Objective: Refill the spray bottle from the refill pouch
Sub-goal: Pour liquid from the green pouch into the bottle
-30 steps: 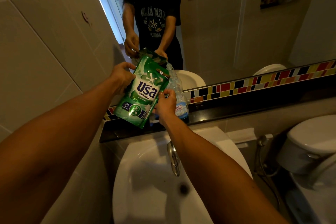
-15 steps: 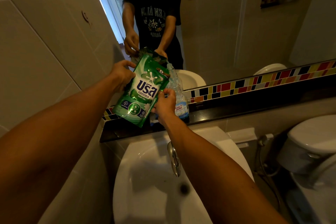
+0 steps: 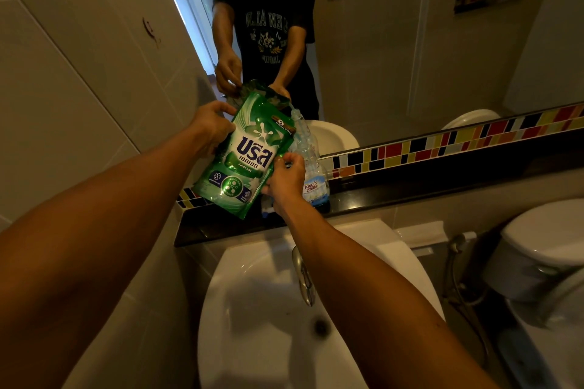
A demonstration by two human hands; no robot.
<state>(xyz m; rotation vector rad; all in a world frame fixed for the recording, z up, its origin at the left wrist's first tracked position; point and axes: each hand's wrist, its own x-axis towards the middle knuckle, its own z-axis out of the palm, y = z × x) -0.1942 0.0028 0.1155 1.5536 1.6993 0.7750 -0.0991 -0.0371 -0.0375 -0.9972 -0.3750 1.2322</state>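
A green refill pouch (image 3: 245, 156) with white lettering hangs tilted over the black ledge, its top right corner leaning toward the neck of a clear bottle (image 3: 311, 164). The bottle carries a blue-and-white label and stands on the ledge with no spray head on it. My left hand (image 3: 210, 129) grips the pouch's upper left edge. My right hand (image 3: 286, 181) pinches the pouch's lower right edge, just in front of the bottle's left side. A small blue-white thing (image 3: 267, 211) shows under my right hand; I cannot tell what it is.
Below my arms are a white sink (image 3: 259, 309) and its chrome tap (image 3: 303, 278). The black ledge (image 3: 410, 189) runs along the mirror (image 3: 395, 41) and a strip of coloured tiles. A toilet (image 3: 543, 246) stands at the right, and the tiled wall (image 3: 79, 73) is close on the left.
The pouch has risen a little and tipped slightly further toward the bottle's neck. Both hands keep their holds.
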